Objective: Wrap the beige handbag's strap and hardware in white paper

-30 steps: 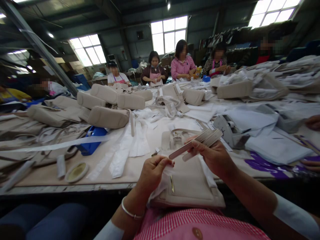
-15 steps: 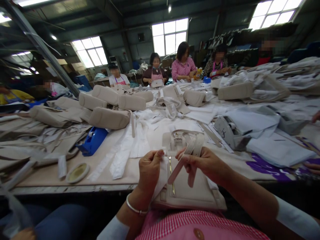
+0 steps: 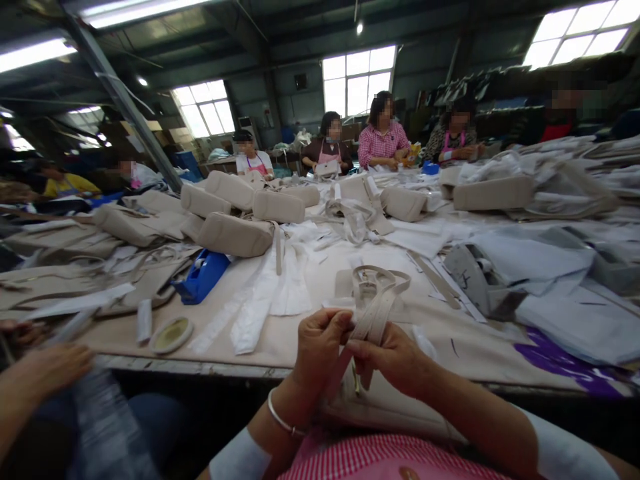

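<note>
A beige handbag (image 3: 400, 408) lies at the table edge against my apron, a gold zip (image 3: 357, 385) showing on its near side. My right hand (image 3: 400, 352) is closed around the bag's beige straps (image 3: 376, 312), which are gathered together, their loop rising above the fingers and their ends hanging below. Close against it on the left, my left hand (image 3: 320, 343) pinches a thin white sheet at the straps. Most of that sheet is hidden by the fingers. A buckle (image 3: 367, 283) shows inside the strap loop.
Beige bags (image 3: 235, 235) are heaped beyond. A blue tape dispenser (image 3: 203, 277), a round dish (image 3: 171, 335) and white sheets (image 3: 253, 320) lie left; a grey tape dispenser (image 3: 483, 280) stands right. A co-worker's hand (image 3: 55, 367) is at far left, with several people across the table.
My hands have come together, the left bringing the white sheet against the straps. The view has turned slightly left. A co-worker's arm has come further in at the lower left.
</note>
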`<state>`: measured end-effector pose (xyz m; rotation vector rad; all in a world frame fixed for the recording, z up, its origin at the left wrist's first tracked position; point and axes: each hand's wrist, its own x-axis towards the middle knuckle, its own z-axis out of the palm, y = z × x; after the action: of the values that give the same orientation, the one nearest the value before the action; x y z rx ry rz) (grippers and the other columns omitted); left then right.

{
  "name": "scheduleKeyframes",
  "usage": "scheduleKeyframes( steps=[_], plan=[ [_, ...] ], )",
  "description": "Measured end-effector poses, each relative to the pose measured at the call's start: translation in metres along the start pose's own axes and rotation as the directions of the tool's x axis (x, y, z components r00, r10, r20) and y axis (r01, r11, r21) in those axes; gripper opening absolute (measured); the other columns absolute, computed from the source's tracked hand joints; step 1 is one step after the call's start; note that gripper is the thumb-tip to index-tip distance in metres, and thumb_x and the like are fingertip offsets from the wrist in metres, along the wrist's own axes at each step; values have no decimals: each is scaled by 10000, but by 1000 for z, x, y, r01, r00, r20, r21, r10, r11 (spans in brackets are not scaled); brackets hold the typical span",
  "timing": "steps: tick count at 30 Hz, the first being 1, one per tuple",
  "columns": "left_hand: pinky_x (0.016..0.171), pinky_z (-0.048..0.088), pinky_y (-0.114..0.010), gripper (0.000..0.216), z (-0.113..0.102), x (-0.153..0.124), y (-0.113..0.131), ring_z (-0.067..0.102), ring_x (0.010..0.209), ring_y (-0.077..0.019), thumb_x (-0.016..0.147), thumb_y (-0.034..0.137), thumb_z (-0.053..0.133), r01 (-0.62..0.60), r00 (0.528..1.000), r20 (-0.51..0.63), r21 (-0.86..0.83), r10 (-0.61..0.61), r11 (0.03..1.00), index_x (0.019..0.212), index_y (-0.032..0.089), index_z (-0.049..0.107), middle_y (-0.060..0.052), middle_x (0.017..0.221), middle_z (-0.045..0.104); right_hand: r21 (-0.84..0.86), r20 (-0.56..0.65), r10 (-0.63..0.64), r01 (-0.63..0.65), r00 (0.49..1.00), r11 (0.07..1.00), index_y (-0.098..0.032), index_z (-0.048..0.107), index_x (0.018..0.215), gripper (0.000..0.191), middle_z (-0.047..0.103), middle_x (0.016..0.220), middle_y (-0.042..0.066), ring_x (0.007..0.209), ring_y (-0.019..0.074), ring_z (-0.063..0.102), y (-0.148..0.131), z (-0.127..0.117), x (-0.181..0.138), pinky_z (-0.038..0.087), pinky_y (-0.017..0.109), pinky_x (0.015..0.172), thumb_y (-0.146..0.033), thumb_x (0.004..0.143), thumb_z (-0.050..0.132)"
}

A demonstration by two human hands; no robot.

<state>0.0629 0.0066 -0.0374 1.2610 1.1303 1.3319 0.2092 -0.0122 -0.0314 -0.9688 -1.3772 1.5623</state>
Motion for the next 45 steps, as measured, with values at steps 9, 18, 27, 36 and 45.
scheduleKeyframes(
  steps=[9,18,27,36,45],
  plan=[
    [888,546,-272,301,-96,43,-11,702,906,-170,944,375,555,-31,959,-203,619,198,785,1039,164,747,-67,957,762,-43,-179,59,-67,982,997,-134,794,911,535,584,560,70,447,224,555,-1,-33,-10,540,380,400,-627,703,787],
    [1109,83,-734,525,-295,57,-38,57,1475,-514,886,440,564,645,621,-759,637,195,422,1186,21,662,-310,1572,244,-53,-315,11,-30,949,998,-142,803,911,524,563,563,66,497,224,539,5,-47,-11,535,374,406,-621,699,792],
    [1036,421,-510,397,-290,74,-28,434,1322,-434,829,445,600,500,763,-594,792,253,350,1013,110,708,-197,1370,563,11,-242,-44,48,969,999,-64,756,991,524,573,565,26,490,131,513,-9,-36,-2,450,232,420,-549,793,775],
    [914,526,-337,279,-79,25,12,657,1020,-230,914,404,603,-271,946,222,147,235,951,870,154,718,-117,1030,706,-18,-167,-92,90,982,996,-94,740,1027,467,568,566,9,481,132,525,-6,-26,-1,460,232,422,-519,835,737],
    [847,574,-319,285,-20,15,16,676,970,-225,803,391,759,-29,914,397,-134,80,991,982,169,761,-116,1058,699,-286,-118,-180,140,977,948,-150,693,775,428,560,564,22,502,149,514,2,-22,-10,445,270,471,-563,883,659]
  ],
)
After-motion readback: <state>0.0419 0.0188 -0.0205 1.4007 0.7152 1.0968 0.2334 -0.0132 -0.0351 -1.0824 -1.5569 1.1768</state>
